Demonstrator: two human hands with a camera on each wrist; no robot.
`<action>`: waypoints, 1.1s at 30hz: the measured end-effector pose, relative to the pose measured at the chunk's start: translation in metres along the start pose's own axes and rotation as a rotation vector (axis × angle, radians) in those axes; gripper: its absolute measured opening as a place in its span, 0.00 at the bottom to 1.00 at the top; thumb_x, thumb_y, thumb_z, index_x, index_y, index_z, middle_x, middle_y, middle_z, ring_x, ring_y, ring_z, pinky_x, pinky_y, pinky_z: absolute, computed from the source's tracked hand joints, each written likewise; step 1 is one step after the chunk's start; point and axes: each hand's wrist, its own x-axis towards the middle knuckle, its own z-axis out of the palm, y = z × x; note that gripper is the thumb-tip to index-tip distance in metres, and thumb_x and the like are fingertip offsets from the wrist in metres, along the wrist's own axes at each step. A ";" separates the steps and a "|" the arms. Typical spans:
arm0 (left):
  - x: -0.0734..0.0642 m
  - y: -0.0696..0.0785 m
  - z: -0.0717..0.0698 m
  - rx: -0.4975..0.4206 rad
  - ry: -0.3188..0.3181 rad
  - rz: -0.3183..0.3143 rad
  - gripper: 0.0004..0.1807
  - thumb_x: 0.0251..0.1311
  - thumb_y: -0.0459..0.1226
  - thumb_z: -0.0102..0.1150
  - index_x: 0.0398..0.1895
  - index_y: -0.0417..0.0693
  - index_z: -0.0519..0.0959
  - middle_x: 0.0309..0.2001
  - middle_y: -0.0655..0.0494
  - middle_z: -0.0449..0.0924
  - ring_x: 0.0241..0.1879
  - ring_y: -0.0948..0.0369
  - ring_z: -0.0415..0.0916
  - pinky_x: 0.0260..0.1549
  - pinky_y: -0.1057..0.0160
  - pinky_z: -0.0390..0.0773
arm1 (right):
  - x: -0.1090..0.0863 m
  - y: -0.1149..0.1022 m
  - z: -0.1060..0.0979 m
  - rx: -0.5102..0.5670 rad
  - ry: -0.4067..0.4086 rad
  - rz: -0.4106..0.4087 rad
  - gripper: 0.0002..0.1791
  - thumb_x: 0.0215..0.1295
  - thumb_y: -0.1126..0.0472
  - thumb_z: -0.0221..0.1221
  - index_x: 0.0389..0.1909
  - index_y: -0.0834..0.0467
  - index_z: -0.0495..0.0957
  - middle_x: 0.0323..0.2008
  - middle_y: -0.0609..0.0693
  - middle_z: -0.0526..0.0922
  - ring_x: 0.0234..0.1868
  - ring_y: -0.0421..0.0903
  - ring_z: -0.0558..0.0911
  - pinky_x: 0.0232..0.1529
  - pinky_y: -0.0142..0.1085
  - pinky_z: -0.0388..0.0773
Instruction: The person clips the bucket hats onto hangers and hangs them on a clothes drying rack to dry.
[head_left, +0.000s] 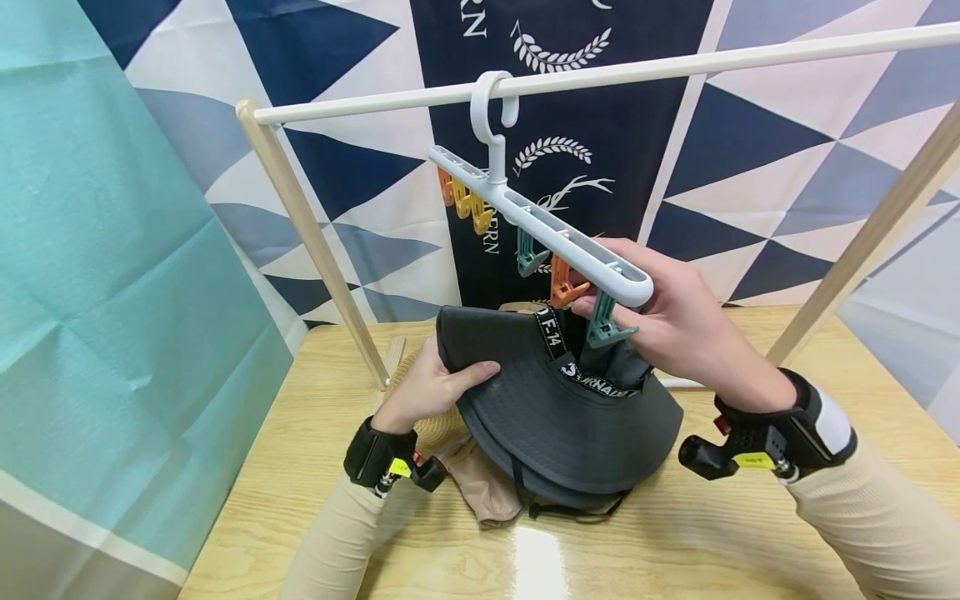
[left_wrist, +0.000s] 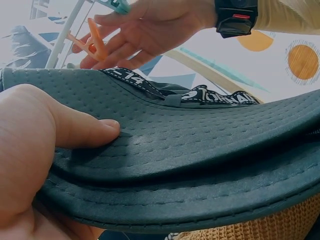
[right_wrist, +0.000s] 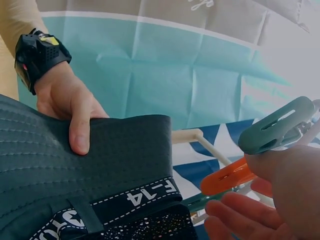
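Observation:
A dark grey wide-brimmed hat (head_left: 570,433), with a black band lettered in white, is held up over the table. My left hand (head_left: 431,387) grips its brim at the left, thumb on top and fingers underneath. A pale grey clip hanger (head_left: 570,237) hangs by its hook from a white rail. My right hand (head_left: 675,321) is at its near end, thumb and forefinger around an orange clip (right_wrist: 227,176), the other fingers loosely extended. A teal clip (right_wrist: 275,125) sits beside the thumb. The hat's band lies just below these clips.
The white rail (head_left: 360,104) runs across on wooden legs (head_left: 311,233). Beneath the hat lie a woven straw-coloured item (head_left: 435,429) and a beige cloth item (head_left: 483,483) on the wooden table (head_left: 262,508). Yellow clips (head_left: 480,212) hang at the hanger's far end.

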 end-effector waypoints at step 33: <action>0.001 0.000 -0.001 0.014 -0.007 0.003 0.27 0.70 0.22 0.65 0.72 0.27 0.75 0.64 0.26 0.85 0.52 0.72 0.85 0.59 0.66 0.85 | 0.015 0.004 0.003 0.000 -0.022 -0.069 0.24 0.70 0.69 0.75 0.66 0.61 0.87 0.49 0.32 0.92 0.46 0.35 0.87 0.53 0.24 0.80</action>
